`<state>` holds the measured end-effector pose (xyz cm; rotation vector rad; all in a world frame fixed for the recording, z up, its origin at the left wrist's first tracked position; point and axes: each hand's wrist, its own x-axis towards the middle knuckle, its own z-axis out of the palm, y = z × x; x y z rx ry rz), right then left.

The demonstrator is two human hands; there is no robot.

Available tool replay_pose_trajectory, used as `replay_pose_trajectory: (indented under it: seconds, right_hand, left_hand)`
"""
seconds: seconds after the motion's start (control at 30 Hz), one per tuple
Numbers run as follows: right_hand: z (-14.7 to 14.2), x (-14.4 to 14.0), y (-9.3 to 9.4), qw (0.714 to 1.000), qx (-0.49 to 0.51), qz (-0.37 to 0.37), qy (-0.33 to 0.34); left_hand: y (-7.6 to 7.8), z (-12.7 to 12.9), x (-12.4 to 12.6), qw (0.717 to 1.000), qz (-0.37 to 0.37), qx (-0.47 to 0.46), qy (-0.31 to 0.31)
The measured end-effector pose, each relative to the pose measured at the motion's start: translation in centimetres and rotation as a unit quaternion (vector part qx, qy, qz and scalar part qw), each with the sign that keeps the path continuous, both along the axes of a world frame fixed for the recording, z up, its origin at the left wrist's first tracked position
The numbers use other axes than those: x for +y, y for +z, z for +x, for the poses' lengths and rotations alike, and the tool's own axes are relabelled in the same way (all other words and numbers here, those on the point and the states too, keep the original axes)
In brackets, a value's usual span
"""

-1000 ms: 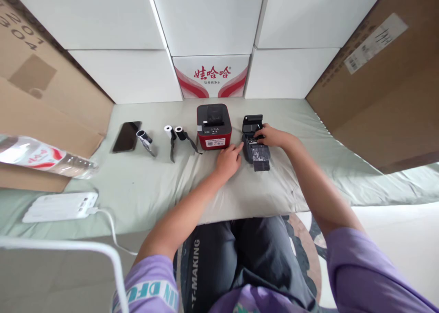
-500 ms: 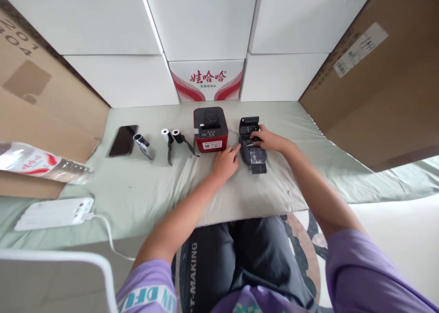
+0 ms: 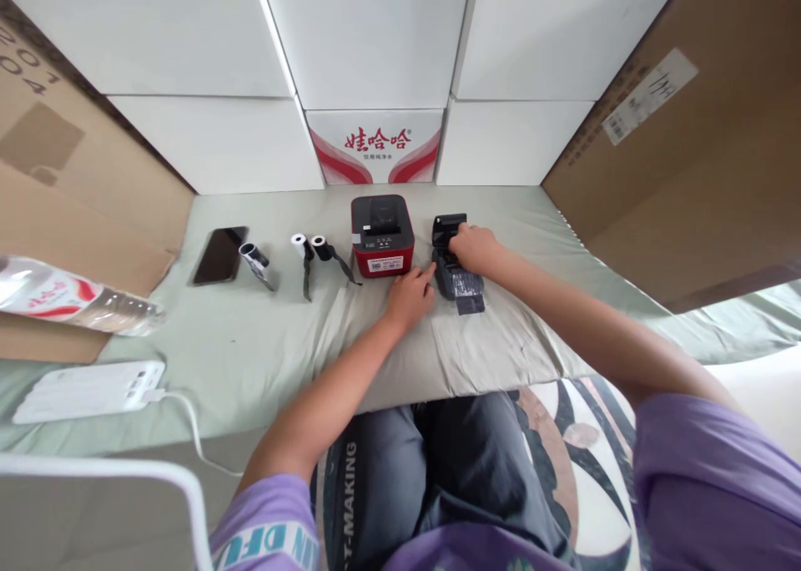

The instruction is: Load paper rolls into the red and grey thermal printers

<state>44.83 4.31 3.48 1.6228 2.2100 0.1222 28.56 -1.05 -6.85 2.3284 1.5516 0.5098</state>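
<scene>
Right hand (image 3: 471,246) curled over open black printer (image 3: 455,277), grip unclear; left hand (image 3: 410,294) flat beside it, index finger touching.

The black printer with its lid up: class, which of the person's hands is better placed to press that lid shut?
Probably the right hand: it rests on the black printer by the raised lid. The left hand lies on the cloth beside it.
</scene>
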Motion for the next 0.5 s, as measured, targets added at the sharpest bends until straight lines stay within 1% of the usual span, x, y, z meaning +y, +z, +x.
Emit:
replay_pose_trajectory:
  seconds: [0.17,0.23,0.37,0.5]
  right_hand:
    - [1.0,1.4,-0.6,0.996,0.012,-0.051,0.072]
    - [1.5,1.9,-0.6,0.994,0.019,-0.062,0.083]
    - [2.8,2.6,-0.1,0.987,0.069,-0.096,0.106]
    - [4.0,2.8,-0.2,0.983,0.100,-0.100,0.114]
  left_hand:
    - [-0.1,0.1,0.0,1.000,0.003,0.003,0.006]
    - [-0.1,0.2,-0.1,1.000,0.002,0.002,0.008]
    - [-0.1,0.2,0.0,1.000,0.003,-0.005,0.005]
    - [-0.1,0.2,0.0,1.000,0.005,-0.007,0.007]
